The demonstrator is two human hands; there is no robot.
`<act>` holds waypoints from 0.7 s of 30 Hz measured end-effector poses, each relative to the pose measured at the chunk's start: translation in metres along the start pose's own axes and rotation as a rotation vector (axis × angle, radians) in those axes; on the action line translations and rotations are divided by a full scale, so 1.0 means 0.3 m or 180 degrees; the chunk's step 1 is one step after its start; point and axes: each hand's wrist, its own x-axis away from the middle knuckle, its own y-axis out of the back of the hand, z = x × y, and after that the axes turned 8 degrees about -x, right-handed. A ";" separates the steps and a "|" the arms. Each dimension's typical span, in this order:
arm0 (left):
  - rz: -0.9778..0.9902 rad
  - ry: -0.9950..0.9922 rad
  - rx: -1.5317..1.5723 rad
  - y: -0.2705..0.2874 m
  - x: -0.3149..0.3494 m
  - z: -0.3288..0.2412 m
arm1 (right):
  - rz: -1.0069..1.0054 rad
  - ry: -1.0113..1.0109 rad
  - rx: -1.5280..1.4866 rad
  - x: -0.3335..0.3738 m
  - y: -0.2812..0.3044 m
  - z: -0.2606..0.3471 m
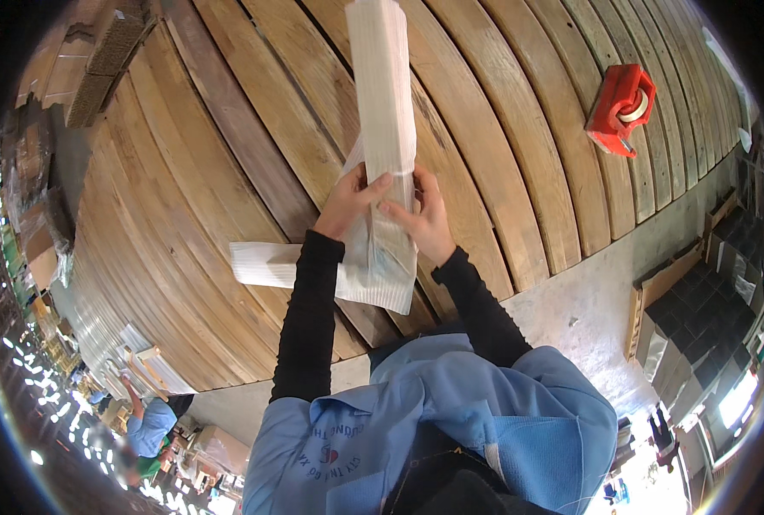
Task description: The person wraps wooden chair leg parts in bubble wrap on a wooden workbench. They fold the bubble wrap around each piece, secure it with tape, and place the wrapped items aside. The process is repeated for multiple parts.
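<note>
A long bundle in white ribbed packing foam lies in front of me on a table of wooden slats, its far end pointing away. What is inside the foam, if anything, is hidden. My left hand grips the bundle's left edge, its thumb pressed on top. On the opposite edge my right hand is closed around it, with the thumb also on top. Below my hands a loose, thinner flap of the foam hangs toward me. Another strip of foam sticks out to the left, partly under my left forearm.
A red tape dispenser with a roll of tape rests at the right of the slatted table. Cardboard boxes stand beyond the far left edge. Dark stacked panels are at the right. Another person works at the lower left.
</note>
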 end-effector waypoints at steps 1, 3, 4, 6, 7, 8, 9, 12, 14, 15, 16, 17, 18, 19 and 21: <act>-0.0040 -0.0149 0.0153 -0.013 0.043 -0.035 | 0.0095 0.0030 0.0023 0.032 -0.009 0.059; -0.0054 -0.0425 0.0404 -0.015 0.136 -0.086 | 0.0312 0.0359 0.0107 0.088 -0.031 0.143; 0.0008 -0.0579 -0.0030 -0.008 0.180 -0.101 | 0.0412 0.0630 0.0177 0.116 -0.037 0.170; 0.0009 -0.0844 -0.0907 0.011 0.297 -0.134 | 0.0743 0.0958 0.0314 0.153 -0.048 0.236; 0.0051 -0.1029 -0.1193 0.001 0.343 -0.154 | 0.0924 0.1022 0.0408 0.168 -0.040 0.279; -0.0224 -0.1441 -0.1772 -0.006 0.382 -0.155 | 0.1140 0.1062 0.0503 0.189 -0.035 0.306; -0.0455 -0.1819 -0.2336 -0.028 0.412 -0.135 | 0.1366 0.1328 0.0833 0.198 -0.012 0.316; -0.0522 -0.1751 -0.1099 -0.108 0.431 -0.004 | 0.1709 0.0993 0.1198 0.214 0.044 0.294; -0.0807 -0.1915 -0.1419 -0.186 0.461 -0.053 | 0.1926 0.0689 0.1133 0.237 0.134 0.315; -0.1043 -0.2211 -0.1896 -0.220 0.464 -0.100 | 0.1986 0.0547 0.1074 0.247 0.185 0.348; -0.1090 -0.2226 -0.1928 -0.248 0.485 -0.097 | 0.2053 0.0398 0.0951 0.262 0.221 0.375; -0.1149 -0.2260 -0.1896 -0.265 0.494 -0.074 | 0.2132 0.0284 0.0779 0.269 0.252 0.398; -0.1208 -0.2296 -0.1878 -0.272 0.499 -0.065 | 0.2184 0.0181 0.0587 0.269 0.272 0.418; -0.1260 -0.2363 -0.2034 -0.279 0.506 -0.065 | 0.2230 0.0105 0.0406 0.272 0.283 0.436; -0.1297 -0.2499 -0.2355 -0.281 0.519 -0.097 | 0.2224 -0.0032 0.0057 0.245 0.297 0.432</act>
